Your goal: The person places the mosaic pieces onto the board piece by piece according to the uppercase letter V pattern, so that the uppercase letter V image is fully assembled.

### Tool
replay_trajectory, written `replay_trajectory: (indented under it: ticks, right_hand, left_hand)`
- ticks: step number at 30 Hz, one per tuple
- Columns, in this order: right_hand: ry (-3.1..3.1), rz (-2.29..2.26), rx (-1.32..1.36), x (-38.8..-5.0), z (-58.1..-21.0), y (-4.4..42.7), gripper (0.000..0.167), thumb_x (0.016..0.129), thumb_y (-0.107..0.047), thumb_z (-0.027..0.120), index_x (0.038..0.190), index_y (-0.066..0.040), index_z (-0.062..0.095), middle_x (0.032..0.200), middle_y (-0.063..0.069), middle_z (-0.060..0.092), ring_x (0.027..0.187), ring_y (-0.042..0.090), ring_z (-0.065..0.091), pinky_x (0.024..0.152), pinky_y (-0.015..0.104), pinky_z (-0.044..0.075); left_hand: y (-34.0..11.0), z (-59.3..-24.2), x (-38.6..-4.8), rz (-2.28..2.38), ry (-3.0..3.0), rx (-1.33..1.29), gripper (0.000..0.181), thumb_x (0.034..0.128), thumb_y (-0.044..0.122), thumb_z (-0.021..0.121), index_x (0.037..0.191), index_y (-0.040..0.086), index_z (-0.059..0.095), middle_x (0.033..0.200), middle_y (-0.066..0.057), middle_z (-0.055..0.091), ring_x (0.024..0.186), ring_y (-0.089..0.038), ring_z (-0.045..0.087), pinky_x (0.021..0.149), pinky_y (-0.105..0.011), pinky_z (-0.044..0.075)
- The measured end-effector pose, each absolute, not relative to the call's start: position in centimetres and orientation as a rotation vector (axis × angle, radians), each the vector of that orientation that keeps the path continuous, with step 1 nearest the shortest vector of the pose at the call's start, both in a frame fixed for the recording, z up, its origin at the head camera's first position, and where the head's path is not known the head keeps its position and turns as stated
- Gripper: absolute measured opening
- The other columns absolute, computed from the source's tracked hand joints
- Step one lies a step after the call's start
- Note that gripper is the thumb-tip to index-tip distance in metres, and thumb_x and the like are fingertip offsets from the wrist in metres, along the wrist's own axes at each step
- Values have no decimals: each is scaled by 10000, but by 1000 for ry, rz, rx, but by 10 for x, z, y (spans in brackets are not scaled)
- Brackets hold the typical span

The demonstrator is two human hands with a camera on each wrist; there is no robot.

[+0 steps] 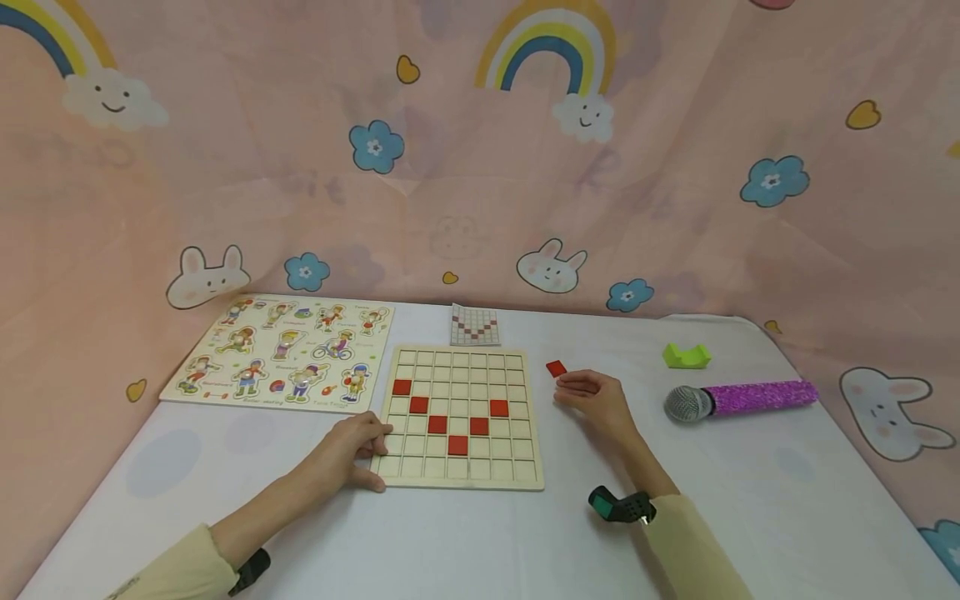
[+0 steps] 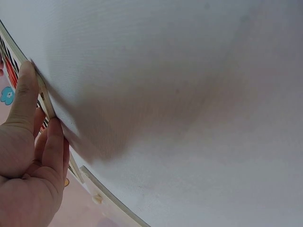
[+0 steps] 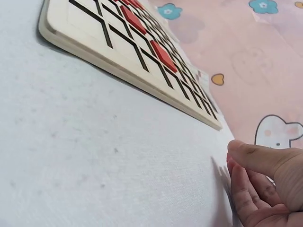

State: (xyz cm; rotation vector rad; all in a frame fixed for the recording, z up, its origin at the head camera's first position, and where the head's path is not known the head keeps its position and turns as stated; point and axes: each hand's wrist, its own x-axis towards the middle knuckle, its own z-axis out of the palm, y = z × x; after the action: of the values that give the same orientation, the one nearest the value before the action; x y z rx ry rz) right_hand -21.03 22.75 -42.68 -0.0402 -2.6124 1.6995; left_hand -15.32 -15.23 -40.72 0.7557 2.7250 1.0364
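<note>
A wooden grid board (image 1: pixel 487 472) lies flat on the table, with several red square tiles in its cells forming a lopsided V. My left hand (image 1: pixel 347 454) holds the board by its lower left edge. In the left wrist view the thumb and fingers of that left hand (image 2: pixel 33 161) bend against the board's rim (image 2: pixel 46 97). To the right of the board, my right hand (image 1: pixel 597 404) pinches a loose red tile (image 1: pixel 556 368) at its fingertips, just above the table. The right wrist view shows this hand (image 3: pixel 265 184) mostly covering the tile.
Behind the board stands a small pattern card (image 1: pixel 475 325) with a red V on a grid. A picture puzzle board (image 1: pixel 262 350) lies at the left. On the right are a purple glittery microphone (image 1: pixel 761 399) and a lime green curved block (image 1: pixel 686 357). A patterned cloth (image 1: pixel 465 200) hangs behind the table.
</note>
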Motion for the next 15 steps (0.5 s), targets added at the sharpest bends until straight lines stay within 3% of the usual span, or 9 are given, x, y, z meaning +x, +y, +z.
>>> replay_trajectory:
  ticks: [6,11,15]
  right_hand:
    - [-2555,1648,-195,-221,-428,234,351,843,-35,720,1164,54,608,1150,227,646,994,207,663,824,152,518]
    - [-2545,1557,-342,-230,-427,228,376,838,-86,739,1167,40,610,1147,220,650,1045,292,643,921,302,513]
    - [-2538,1488,-375,-236,-425,220,399,799,-93,777,1130,64,619,1099,237,662,1016,325,648,924,385,513]
  left_hand:
    - [-153,-408,-153,1017,2739,773,362,558,124,910,734,88,596,1032,-88,623,1057,-324,585,835,-344,549]
    - [-153,-408,-154,1002,2741,772,354,558,130,911,755,86,621,1013,-69,619,1024,-288,587,834,-337,548]
    - [-153,-408,-154,998,2739,767,356,556,138,911,751,85,619,1020,-73,620,1025,-289,589,829,-333,549]
